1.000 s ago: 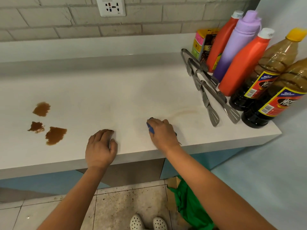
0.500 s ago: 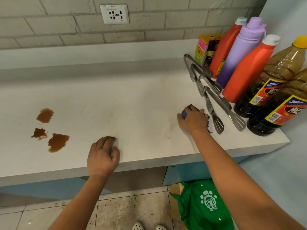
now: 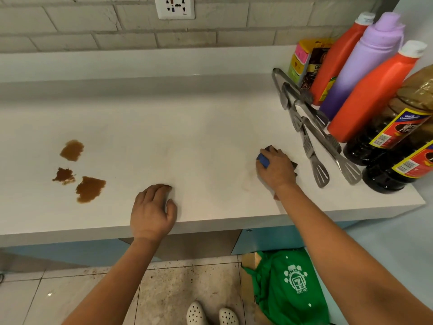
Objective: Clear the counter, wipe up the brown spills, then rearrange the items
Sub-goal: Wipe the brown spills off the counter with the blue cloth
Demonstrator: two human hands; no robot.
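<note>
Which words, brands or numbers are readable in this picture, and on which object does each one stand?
"7", the logo numeral, on the green bag on the floor; the small line under it is too blurred to read.
"GR", cut off by the orange bottle, on the yellow box.
"More", on the nearer dark sauce bottle's label; the second line and the brand are blurred.
The wall socket: print too small.

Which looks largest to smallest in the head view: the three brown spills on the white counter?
1. Front brown spill, nearest the counter edge: largest.
2. Rear brown spill.
3. Left, darker brown spill: smallest.
Nearness to the camera may flatter the front one.
</note>
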